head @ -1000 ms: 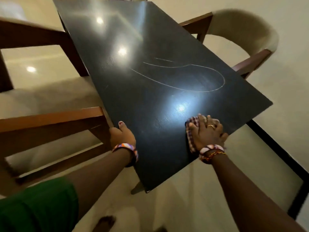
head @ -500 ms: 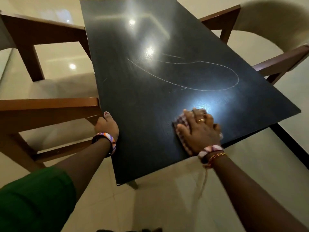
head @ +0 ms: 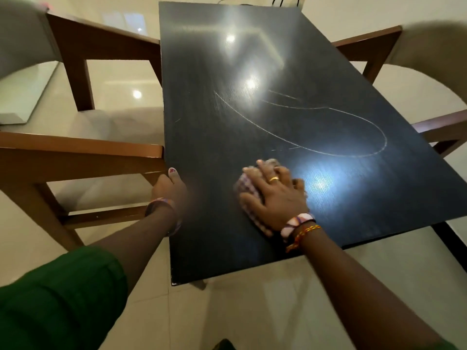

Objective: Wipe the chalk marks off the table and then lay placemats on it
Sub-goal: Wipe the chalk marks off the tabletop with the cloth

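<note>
A black table [head: 207,236] fills the middle of the head view. White chalk marks [head: 328,152] loop across its centre and right half, with a short stroke nearer the left edge. My right hand [head: 274,195] lies flat, fingers spread, pressing a checked cloth [head: 243,188] onto the table's near part, just below the chalk loop. My left hand [head: 169,186] grips the table's left edge, thumb on top and fingers under the edge, hidden. No placemats are in view.
A wooden chair [head: 83,155] with a pale seat stands tight against the table's left side. Another wooden chair [head: 429,127] with a pale curved back stands at the right. Glossy tiled floor lies all around. Cables show at the table's far end.
My right hand has slid the cloth leftwards and a little farther up the table, closer to the chalk loop. The left hand stays on the table's left edge. The view has swung.
</note>
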`<control>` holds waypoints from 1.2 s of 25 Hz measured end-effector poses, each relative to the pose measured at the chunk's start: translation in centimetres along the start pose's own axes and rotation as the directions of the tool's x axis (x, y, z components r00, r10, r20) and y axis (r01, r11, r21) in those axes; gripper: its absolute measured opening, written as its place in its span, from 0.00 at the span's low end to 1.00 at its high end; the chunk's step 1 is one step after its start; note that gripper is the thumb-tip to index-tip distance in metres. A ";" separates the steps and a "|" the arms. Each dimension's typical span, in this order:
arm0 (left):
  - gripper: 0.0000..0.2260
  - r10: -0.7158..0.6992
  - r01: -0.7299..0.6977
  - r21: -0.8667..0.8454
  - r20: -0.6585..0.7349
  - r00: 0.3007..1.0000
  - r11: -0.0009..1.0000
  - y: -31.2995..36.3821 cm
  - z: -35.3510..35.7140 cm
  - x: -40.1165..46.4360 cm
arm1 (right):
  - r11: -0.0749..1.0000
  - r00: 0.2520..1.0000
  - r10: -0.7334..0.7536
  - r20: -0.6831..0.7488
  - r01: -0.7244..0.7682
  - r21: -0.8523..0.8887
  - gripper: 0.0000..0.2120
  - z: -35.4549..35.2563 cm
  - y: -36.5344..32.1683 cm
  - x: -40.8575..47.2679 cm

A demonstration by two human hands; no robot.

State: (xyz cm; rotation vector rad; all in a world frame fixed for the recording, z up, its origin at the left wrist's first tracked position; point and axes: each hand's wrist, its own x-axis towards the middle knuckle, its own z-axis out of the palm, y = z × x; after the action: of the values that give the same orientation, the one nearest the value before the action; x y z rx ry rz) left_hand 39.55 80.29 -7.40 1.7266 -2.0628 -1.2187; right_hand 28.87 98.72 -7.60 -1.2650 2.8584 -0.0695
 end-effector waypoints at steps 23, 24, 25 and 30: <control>0.22 0.014 -0.015 0.020 0.073 0.997 1.000 0.2 -0.6 -0.6 | 0.867 0.867 0.497 -0.011 -0.497 0.035 0.29 -1.0 0.5 -5.2; 0.22 0.011 -0.012 0.008 0.080 0.997 1.000 0.2 -0.7 -0.6 | 0.937 0.936 0.349 -0.033 -0.348 0.042 0.30 -0.4 -2.5 -5.3; 0.22 0.009 -0.008 -0.006 0.088 0.996 1.000 0.2 -0.8 -0.7 | 0.982 0.983 0.182 -0.039 -0.180 0.048 0.30 0.2 -5.3 -5.8; 0.23 0.007 0.000 -0.070 0.099 0.995 0.998 0.0 -0.9 -0.9 | 0.999 0.999 0.027 -0.029 -0.026 0.033 0.34 0.3 -3.2 -6.8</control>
State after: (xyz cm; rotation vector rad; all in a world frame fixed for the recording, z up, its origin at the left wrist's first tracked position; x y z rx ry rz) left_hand 40.35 80.64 -6.49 1.6633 -2.0496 -1.3855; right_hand 35.81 101.59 -7.83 -1.2308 2.8855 -0.1352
